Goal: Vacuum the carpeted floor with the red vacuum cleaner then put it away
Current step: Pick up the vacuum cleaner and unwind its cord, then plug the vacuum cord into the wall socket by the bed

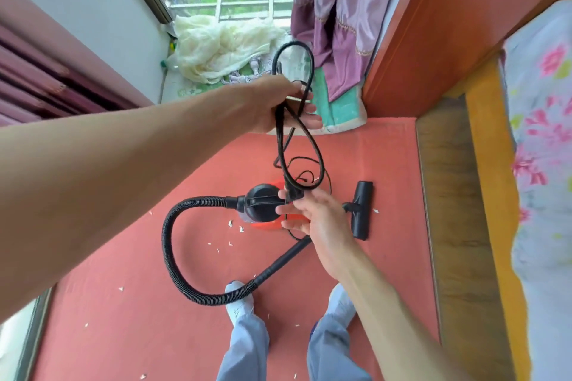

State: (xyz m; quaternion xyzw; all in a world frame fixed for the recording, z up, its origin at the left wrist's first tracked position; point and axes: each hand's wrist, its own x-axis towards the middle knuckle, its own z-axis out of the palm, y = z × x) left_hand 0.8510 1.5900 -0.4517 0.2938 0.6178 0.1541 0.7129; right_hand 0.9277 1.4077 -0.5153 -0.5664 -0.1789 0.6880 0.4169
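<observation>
Head view: the left hand point(278, 102) grips a loop of black power cord point(319, 158), raised above the red vacuum cleaner point(263, 206). The right hand point(312, 216) pinches the cord's lower end just over it. The vacuum sits on the pink carpet point(123, 318), with its hose point(167, 244) curling out left and the floor nozzle point(362, 213) just to the right.

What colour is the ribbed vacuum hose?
The ribbed flexible vacuum hose is black; head view.
</observation>
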